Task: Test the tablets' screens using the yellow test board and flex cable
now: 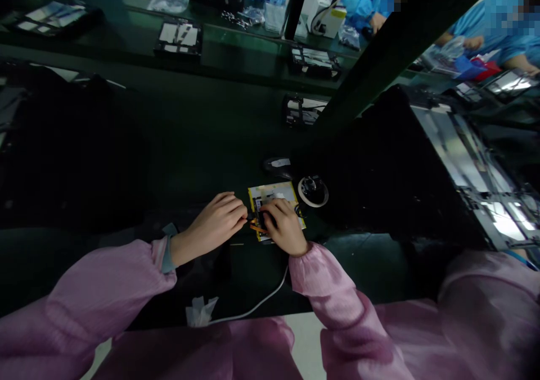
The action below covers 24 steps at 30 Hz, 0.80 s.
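The right hand (284,222) curls over the yellow-edged pack (272,190), the left hand (221,218) beside it; whether their fingers (238,210) grip cannot be told. Tugging could crease the orange strip (259,229).

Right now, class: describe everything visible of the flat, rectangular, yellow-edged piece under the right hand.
The flat, yellow-edged piece has a pale face of unclear material, dark parts and an orange strip at its lower left. It lies slightly turned on the dark green tabletop. The right hand covers much of its middle; the left hand is at its left edge, contact unclear.
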Available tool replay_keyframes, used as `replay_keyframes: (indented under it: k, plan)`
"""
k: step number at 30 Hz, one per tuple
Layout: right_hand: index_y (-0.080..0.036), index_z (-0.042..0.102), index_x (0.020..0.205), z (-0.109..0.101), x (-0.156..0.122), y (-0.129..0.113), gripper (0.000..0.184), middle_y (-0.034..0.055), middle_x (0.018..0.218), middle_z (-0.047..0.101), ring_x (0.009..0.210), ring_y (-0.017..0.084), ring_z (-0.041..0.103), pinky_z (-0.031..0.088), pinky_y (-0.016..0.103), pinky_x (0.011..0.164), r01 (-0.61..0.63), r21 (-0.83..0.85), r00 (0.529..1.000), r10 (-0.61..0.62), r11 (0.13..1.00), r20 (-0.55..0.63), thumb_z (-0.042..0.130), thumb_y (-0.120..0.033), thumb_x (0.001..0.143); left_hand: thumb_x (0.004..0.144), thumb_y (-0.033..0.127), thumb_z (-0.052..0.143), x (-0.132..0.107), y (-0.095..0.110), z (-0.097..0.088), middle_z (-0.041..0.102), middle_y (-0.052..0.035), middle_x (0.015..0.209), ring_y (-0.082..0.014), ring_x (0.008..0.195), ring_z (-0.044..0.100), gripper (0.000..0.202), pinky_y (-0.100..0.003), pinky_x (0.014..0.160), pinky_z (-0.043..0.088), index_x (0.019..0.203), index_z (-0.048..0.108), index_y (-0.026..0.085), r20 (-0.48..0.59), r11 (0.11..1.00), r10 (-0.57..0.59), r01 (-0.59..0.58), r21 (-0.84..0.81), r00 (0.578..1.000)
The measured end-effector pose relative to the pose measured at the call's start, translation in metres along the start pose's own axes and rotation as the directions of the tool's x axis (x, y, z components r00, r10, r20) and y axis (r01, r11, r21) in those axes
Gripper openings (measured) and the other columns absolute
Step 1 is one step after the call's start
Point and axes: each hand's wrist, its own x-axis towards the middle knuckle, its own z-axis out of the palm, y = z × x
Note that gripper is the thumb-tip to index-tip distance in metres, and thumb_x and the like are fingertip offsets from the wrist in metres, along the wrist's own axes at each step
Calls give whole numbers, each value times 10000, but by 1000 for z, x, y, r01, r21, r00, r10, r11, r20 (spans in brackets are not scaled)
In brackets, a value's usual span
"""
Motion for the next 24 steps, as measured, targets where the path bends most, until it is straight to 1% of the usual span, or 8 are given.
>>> replay_keyframes:
  k: [6,12,19,24]
  plan:
    - [-207,635,977,-1,0,0,195,72,935,593,925,225,524,429,375,835,2,10,1000,-2,1000,-7,457,-166,908,922,167,444,-1,0,1,614,-19,857,-167,872,565,145,-424,1017,391,851,570,176,24,1000,-1,1,15,1000]
    - [-188,632,979,0,0,-1,187,75,939,592,922,221,519,425,369,841,6,1,1000,-6,1000,-3,461,-157,909,935,160,406,-1,-1,1,617,-28,879,-168,898,567,178,-423,1028,382,868,570,175,40,1000,11,-12,22,999]
    - [-193,633,967,0,1,-1,186,76,929,594,919,221,518,427,368,836,11,19,1000,-10,1000,-10,457,-164,913,937,150,398,1,-1,2,630,-27,865,-166,863,580,192,-407,955,439,860,572,178,2,1000,26,-26,-8,1000]
    - [-197,635,955,0,1,-2,187,69,917,599,919,219,533,429,377,846,-4,54,1000,6,999,-19,463,-149,900,939,140,399,0,-1,2,627,-26,856,-162,844,576,183,-394,940,442,870,566,170,-17,999,24,-24,-21,1000]
